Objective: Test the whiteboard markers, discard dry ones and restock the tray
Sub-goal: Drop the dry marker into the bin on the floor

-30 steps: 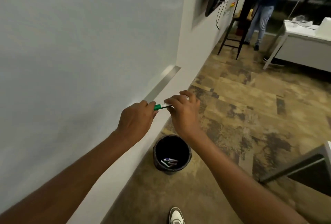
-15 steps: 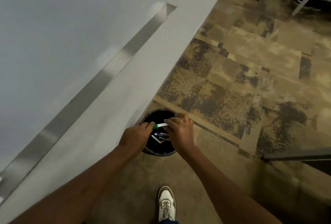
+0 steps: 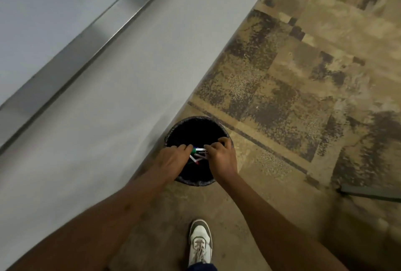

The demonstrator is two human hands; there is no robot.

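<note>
A green-capped whiteboard marker (image 3: 199,151) is held level over the mouth of a round black bin (image 3: 196,127). My left hand (image 3: 173,159) pinches its green cap end. My right hand (image 3: 220,156) grips the white barrel from the other side. Several discarded markers (image 3: 195,160) lie at the bottom of the bin, partly hidden by my hands. The long metal marker tray (image 3: 91,38) runs along the bottom of the whiteboard (image 3: 43,1) at the upper left; I see no markers on the stretch in view.
The bin stands on the patterned carpet (image 3: 303,75) right against the white wall (image 3: 108,119). My white shoe (image 3: 200,242) is on the floor just behind it. A dark furniture edge (image 3: 368,192) juts in at the right.
The view tilted down from the room to the floor. Both hands, still holding the marker between them, came down from beside the tray to the bin's mouth.
</note>
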